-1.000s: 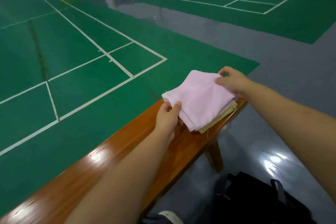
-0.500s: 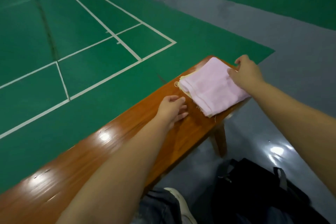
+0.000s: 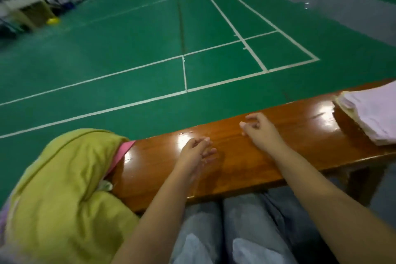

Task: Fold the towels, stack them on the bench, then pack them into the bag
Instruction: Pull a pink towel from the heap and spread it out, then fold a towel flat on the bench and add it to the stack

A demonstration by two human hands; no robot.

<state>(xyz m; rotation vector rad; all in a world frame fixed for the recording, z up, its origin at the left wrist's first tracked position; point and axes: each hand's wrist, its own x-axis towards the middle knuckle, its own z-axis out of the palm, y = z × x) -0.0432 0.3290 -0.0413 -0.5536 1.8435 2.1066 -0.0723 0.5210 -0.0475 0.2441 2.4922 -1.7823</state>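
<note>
1. The left hand (image 3: 194,152) is over the middle of the wooden bench (image 3: 300,133), fingers loosely curled and narrow, holding nothing.
2. The right hand (image 3: 260,129) is just to its right, nearer the far edge, fingers bent in a loose, narrow curl, also empty.
3. A folded stack of towels (image 3: 372,113) lies at the bench's right end, a pink one on top of a pale yellow one, well apart from both hands.
4. An unfolded yellow-green towel (image 3: 64,188) is heaped at the bench's left end, with a pink cloth (image 3: 121,152) showing beneath its edge.
5. The person's jeans-clad knees (image 3: 231,231) press against the bench's near edge.
6. Beyond the far edge lies a green court floor (image 3: 128,45) with white lines.
</note>
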